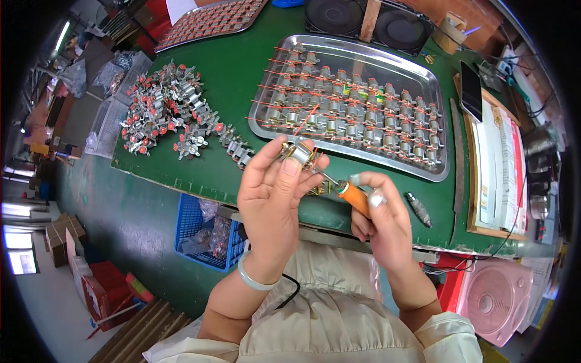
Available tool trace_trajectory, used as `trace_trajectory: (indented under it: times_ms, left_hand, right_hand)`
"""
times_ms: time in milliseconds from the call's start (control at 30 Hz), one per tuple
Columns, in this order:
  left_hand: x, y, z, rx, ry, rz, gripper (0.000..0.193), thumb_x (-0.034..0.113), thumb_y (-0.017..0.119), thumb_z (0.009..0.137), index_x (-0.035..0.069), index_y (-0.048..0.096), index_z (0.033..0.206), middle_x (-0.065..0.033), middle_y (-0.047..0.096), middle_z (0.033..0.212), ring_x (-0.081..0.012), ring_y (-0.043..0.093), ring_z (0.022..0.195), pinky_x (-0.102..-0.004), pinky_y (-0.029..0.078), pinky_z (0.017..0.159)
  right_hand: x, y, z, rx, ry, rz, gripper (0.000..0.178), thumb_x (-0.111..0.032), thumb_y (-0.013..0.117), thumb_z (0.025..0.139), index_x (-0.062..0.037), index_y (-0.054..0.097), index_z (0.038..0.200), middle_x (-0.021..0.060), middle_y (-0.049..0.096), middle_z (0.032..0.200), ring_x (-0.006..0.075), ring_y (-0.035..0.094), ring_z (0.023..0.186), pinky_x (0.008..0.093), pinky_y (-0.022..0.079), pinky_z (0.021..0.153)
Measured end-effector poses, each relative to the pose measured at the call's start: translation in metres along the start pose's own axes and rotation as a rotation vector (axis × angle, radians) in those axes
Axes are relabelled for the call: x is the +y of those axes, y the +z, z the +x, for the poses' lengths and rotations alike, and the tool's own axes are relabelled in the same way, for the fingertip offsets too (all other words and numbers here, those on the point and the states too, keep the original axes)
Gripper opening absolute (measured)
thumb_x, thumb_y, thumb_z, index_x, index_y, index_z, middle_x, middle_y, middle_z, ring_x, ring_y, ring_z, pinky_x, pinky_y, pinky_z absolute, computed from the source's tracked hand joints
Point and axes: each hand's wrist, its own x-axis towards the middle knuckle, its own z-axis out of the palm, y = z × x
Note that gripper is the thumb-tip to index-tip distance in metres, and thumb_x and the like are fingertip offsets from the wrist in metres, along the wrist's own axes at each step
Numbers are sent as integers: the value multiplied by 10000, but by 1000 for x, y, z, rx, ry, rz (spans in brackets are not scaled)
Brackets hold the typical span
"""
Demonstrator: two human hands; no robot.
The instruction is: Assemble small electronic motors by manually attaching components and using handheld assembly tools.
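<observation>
Between the thumb and fingers of my left hand [269,199] is a small metal motor-like part [298,153] with a red wire, raised over the table's front edge. My right hand [384,221] is closed round the orange handle of a screwdriver [354,198]. The screwdriver's shaft points up and left at the held part; fingers hide whether the tip touches it. Just beyond my hands lies a metal tray [437,172] with rows of similar parts [354,109], many with red wires. A small yellowish metal piece [321,187] is on the table behind my hands.
A heap of similar parts [160,109] covers the green table's [230,57] left side. Another filled tray [209,24] and two black round fans [366,24] stand behind. At right are a knurled grey tool [419,210], a phone [471,91] and papers [499,163]. A blue basket [196,227] sits below.
</observation>
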Motion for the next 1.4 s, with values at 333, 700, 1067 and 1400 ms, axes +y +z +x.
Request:
trace_trajectory:
  times_ms: [333, 700, 1067, 1400]
  left_hand:
    - [-23, 37, -9, 18, 74, 114, 312, 88, 466, 892, 26, 414, 1193, -191, 562, 1070, -274, 617, 889, -300, 560, 697]
    - [-15, 33, -24, 48, 133, 80, 328, 53, 491, 875, 1, 411, 1189, -178, 568, 1070, -271, 613, 897, -310, 536, 733]
    - [-9, 23, -25, 55, 46, 25, 319, 56, 501, 871, -20, 422, 1170, -180, 568, 1061, -272, 616, 887, -314, 529, 734]
    - [-16, 12, -21, 13, 0, 58, 307, 88, 461, 894, 8, 407, 1185, -198, 555, 1070, -261, 613, 902, -292, 546, 722]
  right_hand:
    - [-4, -40, 2, 123, -660, -592, 309, -35, 655, 735, 23, 492, 992, 103, 533, 827, 159, 460, 625, 231, 368, 464]
    - [-20, -40, -8, -139, 40, -104, 240, -173, 480, 893, 38, 529, 997, 48, 479, 615, 94, 386, 490, 204, 303, 447]
    - [-6, -28, -14, 107, -297, -508, 313, -290, 469, 895, 20, 508, 918, 61, 501, 832, 65, 406, 550, 193, 309, 440]
    - [-14, -22, -12, -21, 170, -294, 348, -297, 421, 923, 9, 513, 783, 36, 476, 508, 67, 420, 437, 206, 337, 417]
